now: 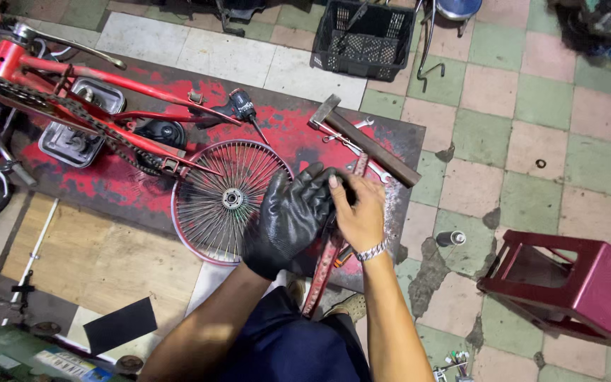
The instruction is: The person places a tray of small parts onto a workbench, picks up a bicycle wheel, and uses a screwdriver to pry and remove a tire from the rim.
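Left hand (290, 221): black glove on, fingers spread half open, holding nothing. Right hand (359, 212): bare, pinching the glove's fingertips, seemingly to adjust its fit. Beneath: spoked wheel (226, 199) flat on red mat (288, 131); hammer (365, 140), wrenches (362, 152) beside.

Left hand (291, 219) wears a black glove; right hand (359, 212) is bare with a silver bracelet (373, 250). Mat (291, 127) beneath them: black, smeared red. On the mat: red frame (72, 78), red-rimmed wheel (226, 199). Beside the mat: floor (532, 106) chequered pale green and pink, maroon stool (574, 283), black crate (363, 35).
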